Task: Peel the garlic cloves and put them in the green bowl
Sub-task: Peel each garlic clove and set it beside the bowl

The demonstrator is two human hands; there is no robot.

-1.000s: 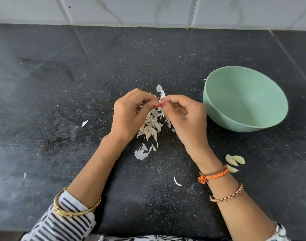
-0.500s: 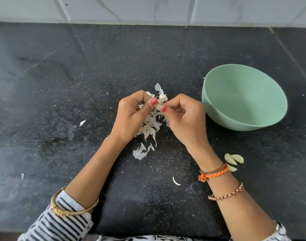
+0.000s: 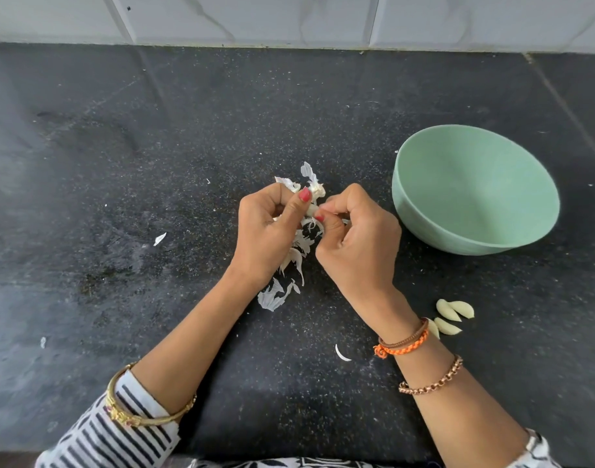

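Observation:
Both hands meet over the middle of the black counter. My left hand (image 3: 267, 231) pinches a small garlic clove (image 3: 312, 208) between thumb and fingers, with a flap of papery skin sticking up behind it. My right hand (image 3: 358, 243) pinches the same clove or its skin from the right, fingers curled. Under the hands lies a pile of white garlic skins (image 3: 294, 261). The green bowl (image 3: 475, 190) stands to the right of my right hand, and nothing shows inside it. Several peeled cloves (image 3: 453, 314) lie on the counter near my right wrist.
Stray skin flakes lie on the counter (image 3: 120, 163): one at the left (image 3: 159, 238), one curved piece near the front (image 3: 341, 354). A white tiled wall (image 3: 289, 18) bounds the counter at the back.
The hands have drawn slightly apart and turned. My left thumb now lies higher on the clove, and a flap of skin has come up behind it.

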